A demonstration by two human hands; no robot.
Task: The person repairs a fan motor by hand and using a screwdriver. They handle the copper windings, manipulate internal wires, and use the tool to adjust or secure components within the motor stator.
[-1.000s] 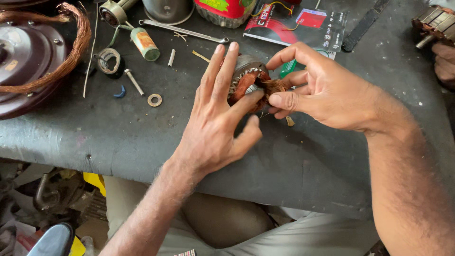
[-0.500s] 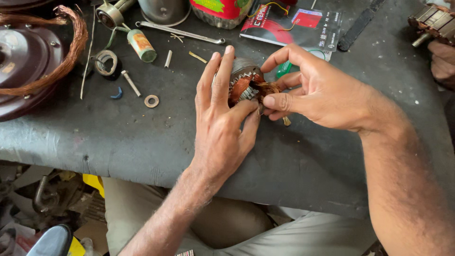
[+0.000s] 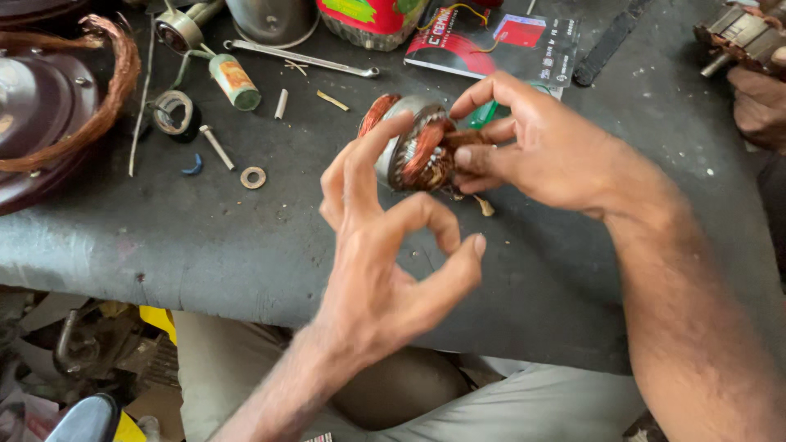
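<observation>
A: Working near to far. The left hand (image 3: 385,270) is closest, fingers spread and curled, only its fingertips (image 3: 399,125) touching the rim of the small motor stator (image 3: 413,151). It grips nothing fully.

B: And the right hand (image 3: 540,147)?

A: Pinched together on the stator's far side, thumb and forefinger closed at the copper winding (image 3: 422,155). The stator is held just above the dark workbench (image 3: 246,245), between both hands.

B: How to do this step well, in your view?

A: Steady the steel ring with the left fingertips, let the right pinch tease the wire gently; the enamel likely scrapes easily, so no sharp tugs.

B: Change from half a second ago?

A: The left hand lay flat over the stator then; now the palm has dropped back and the thumb and a finger curl towards each other. The right hand's hold looks unchanged.

B: Further out?

A: A washer (image 3: 253,177), a tape roll (image 3: 173,112), a spanner (image 3: 303,57), and another person's hand (image 3: 757,102) at the far right edge
</observation>
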